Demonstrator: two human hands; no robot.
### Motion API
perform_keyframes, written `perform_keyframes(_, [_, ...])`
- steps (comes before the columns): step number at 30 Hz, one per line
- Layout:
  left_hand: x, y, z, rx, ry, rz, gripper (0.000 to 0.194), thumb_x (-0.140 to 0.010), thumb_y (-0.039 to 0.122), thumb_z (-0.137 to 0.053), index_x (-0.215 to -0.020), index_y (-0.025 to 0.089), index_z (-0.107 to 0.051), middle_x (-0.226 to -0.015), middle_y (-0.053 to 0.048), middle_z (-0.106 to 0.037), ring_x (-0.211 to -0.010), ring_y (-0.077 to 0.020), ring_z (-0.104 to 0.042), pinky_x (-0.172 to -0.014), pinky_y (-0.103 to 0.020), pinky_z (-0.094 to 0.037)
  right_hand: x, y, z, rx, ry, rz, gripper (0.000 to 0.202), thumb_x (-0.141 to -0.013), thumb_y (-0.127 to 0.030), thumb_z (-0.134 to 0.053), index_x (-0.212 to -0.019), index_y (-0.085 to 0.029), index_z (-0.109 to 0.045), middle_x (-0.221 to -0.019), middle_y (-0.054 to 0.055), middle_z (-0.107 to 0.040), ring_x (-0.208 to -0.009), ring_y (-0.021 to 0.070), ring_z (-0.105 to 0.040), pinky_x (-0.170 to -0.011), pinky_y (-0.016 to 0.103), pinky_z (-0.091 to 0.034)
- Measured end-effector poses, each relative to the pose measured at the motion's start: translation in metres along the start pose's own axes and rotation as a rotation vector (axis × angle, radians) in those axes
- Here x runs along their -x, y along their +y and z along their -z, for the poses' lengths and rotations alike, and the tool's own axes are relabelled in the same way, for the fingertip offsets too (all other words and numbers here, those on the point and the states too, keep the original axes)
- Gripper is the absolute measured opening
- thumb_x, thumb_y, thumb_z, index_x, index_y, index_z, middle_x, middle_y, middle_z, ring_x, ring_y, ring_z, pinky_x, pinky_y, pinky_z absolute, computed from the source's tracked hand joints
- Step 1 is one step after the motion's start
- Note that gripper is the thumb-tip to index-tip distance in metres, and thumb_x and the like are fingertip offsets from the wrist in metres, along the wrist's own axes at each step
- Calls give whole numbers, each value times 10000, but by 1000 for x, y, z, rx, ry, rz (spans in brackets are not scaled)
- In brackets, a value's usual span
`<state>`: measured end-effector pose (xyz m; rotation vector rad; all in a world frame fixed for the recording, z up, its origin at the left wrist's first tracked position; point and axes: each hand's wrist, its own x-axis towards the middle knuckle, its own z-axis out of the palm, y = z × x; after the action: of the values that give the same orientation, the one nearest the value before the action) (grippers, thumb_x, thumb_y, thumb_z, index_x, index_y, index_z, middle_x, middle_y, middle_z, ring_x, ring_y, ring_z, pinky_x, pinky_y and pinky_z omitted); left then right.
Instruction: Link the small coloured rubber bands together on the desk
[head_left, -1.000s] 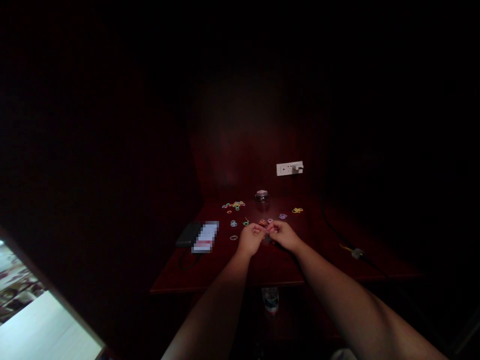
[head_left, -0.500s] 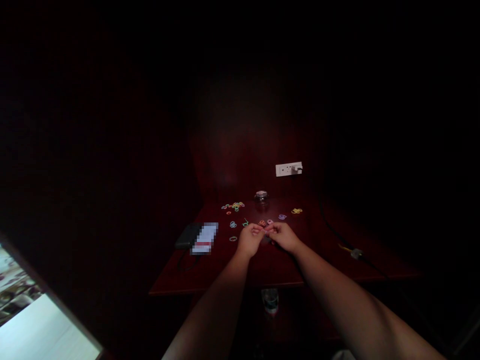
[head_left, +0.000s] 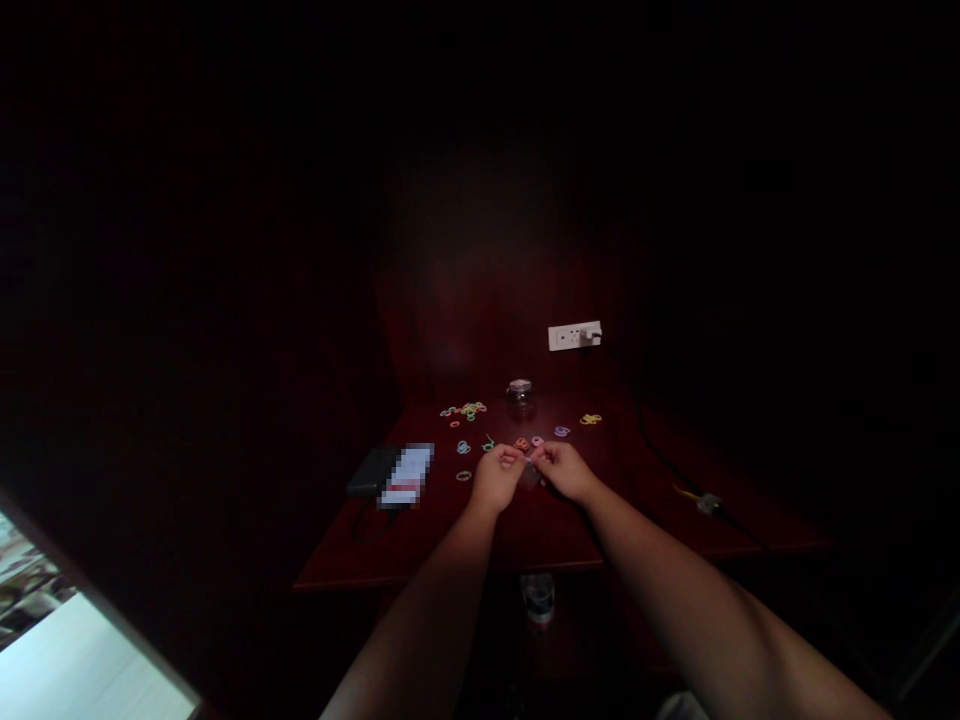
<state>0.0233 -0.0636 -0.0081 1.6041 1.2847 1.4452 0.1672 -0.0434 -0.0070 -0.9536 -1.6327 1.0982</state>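
Over the middle of the dark red table, my left hand point(head_left: 498, 478) and my right hand point(head_left: 565, 470) meet, fingertips pinched. Between them they hold a small pale pinkish band point(head_left: 529, 460), likely a hair tie, mostly hidden by the fingers. Just beyond the hands lie red hair ties point(head_left: 522, 443) and a pink hair tie point(head_left: 538, 441). Purple hair ties point(head_left: 562, 431) and yellow hair ties point(head_left: 591, 419) rest to the right. On the left are green hair ties point(head_left: 488, 445), blue ones and a single olive-coloured hair tie point(head_left: 463, 476). Several mixed hair ties point(head_left: 471, 410) are heaped farther back.
A clear jar point(head_left: 520, 398) stands at the back of the table point(head_left: 442, 545). To the left, a blurred-out phone-like object point(head_left: 407, 476) lies against a black case point(head_left: 371, 471). A cable with a yellow end point(head_left: 707, 502) runs at right. The wall carries a socket point(head_left: 574, 336).
The view has shifted slightly. Both hands stay together in the same spot, still pinching the small band, with only slight finger movement.
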Motion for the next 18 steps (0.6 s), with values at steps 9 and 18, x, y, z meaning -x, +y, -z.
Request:
perform_keyframes(9, [-2,-6,-1,30,8,-20,93,-684,172,-639,-756,122,-608,-669,-32,-615,-612,-107,-559,-609,-219,-440,-1,4,0,-27,-1,11,155,-647,-270,-650,-651,-148,-554,-459,-47,-491,-384,76,-453,-391,200,-373])
perform_keyframes(18, [-2,-4,-1,26,28,-4,97,-672,171,-669,-736,124,-614,-638,-19,-608,-584,-98,-545,-590,-214,-428,-3,10,1,-48,-9,17,165,-624,-269,-669,-654,-156,-553,-483,-37,-506,-394,76,-449,-406,212,-392])
